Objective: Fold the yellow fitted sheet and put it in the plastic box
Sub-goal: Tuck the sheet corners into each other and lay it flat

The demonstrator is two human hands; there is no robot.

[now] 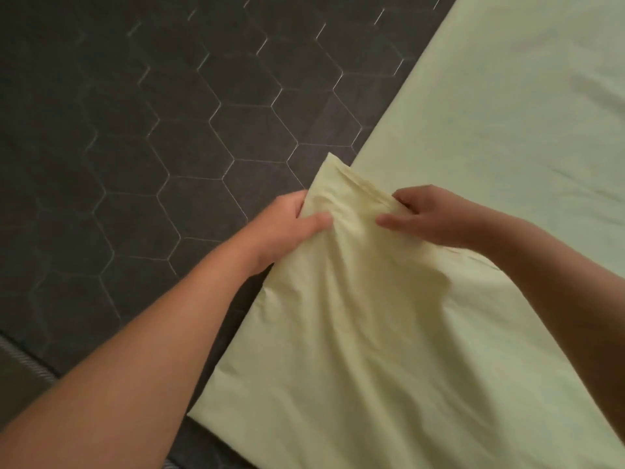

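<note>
- We see the yellow fitted sheet [473, 157] as thin matt cloth, smooth with soft creases.
- The dark mattress top [135, 130] looks to us like matt quilted fabric with pale stitching.
- Its edge trim [21, 359] looks ribbed.

Surface: a dark grey quilted mattress [135, 130], stitched with pale hexagon lines.
Edge: a ribbed grey border [23, 362] crosses the lower left corner.
Light: dim and soft.

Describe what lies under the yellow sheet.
The yellow sheet lies on a dark surface with hexagon stitching, visible beside it. Whatever is beneath the cloth itself is covered.
</note>
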